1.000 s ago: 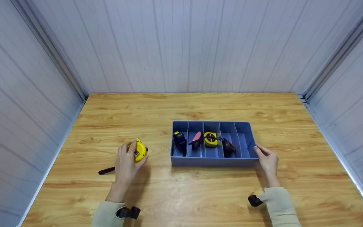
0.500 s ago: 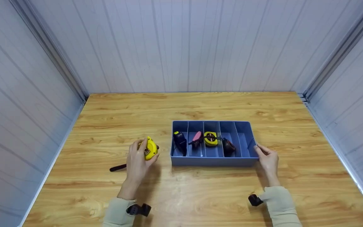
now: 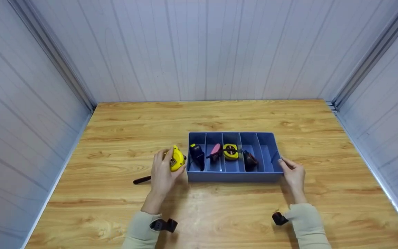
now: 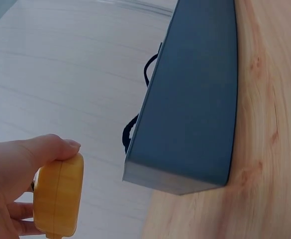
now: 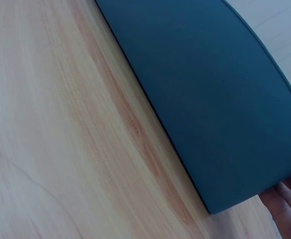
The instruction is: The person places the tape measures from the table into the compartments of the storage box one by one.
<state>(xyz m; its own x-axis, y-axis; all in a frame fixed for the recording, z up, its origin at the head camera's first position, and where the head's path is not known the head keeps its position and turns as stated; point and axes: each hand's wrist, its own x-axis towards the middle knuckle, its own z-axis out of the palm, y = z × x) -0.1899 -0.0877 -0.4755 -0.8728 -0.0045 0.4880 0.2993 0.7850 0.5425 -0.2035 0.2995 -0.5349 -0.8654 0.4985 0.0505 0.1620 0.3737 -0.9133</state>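
In the head view my left hand point(image 3: 162, 173) holds a yellow tape measure point(image 3: 177, 159) off the table, just left of the blue divided box point(image 3: 233, 177). A dark strap point(image 3: 142, 180) sticks out to the left from behind that hand. The left wrist view shows thumb and fingers around the yellow case point(image 4: 58, 196). My right hand point(image 3: 294, 177) grips the box's right end wall, thumb over the rim; the right wrist view catches its fingers point(image 5: 283, 201) against the outside.
Side by side in the box's compartments lie a black tape measure point(image 3: 196, 154) with a yellow tip, a pink-and-black item point(image 3: 216, 152), a yellow tape measure point(image 3: 230, 152) and a dark rounded item point(image 3: 250, 160). Pale panels point(image 3: 199, 52) enclose the wooden table point(image 3: 143, 119).
My left hand has carried the yellow tape measure rightward and slightly away from me, up close to the box's left end. The right hand and box have stayed in place.
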